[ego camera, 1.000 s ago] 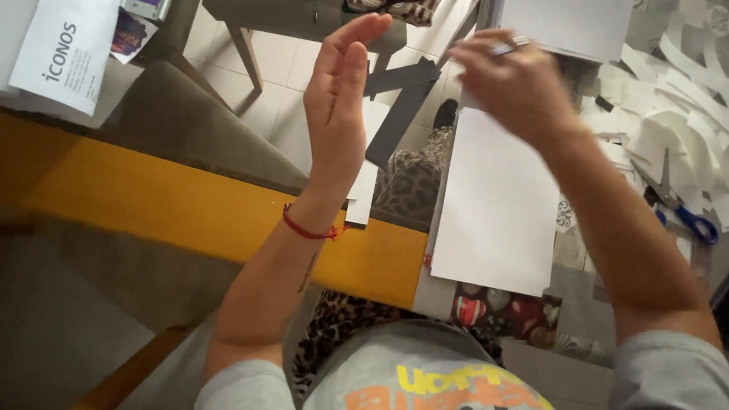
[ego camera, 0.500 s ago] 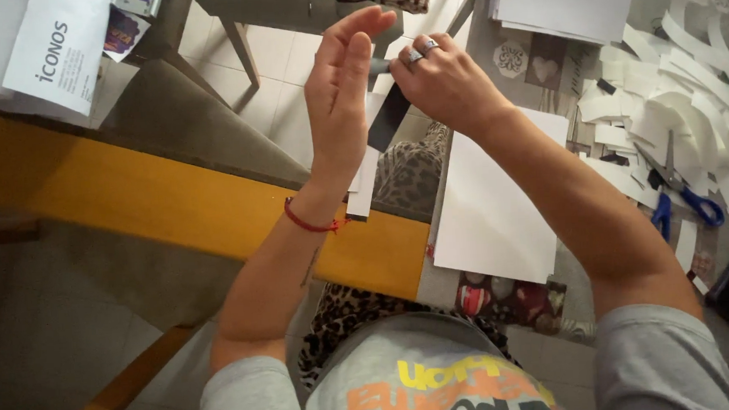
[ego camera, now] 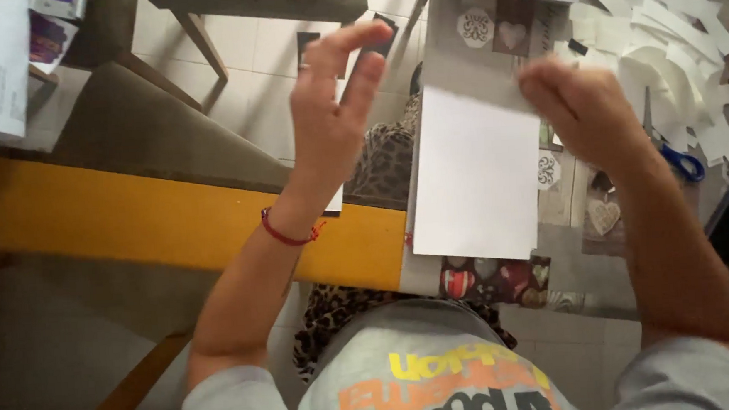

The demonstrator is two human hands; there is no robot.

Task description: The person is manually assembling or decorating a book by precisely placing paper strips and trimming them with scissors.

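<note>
The left hand (ego camera: 331, 123) hovers with fingers spread, holding nothing, left of the white sheet (ego camera: 475, 174). The right hand (ego camera: 580, 106) is blurred at the sheet's top corner; its fingers' state cannot be told.

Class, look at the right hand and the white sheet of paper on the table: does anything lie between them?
Nothing visible does. The right hand is at the upper right edge of the white sheet, with no object between them.

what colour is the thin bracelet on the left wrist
Red: a thin red cord bracelet around the left wrist, seen best in the head view.
</note>
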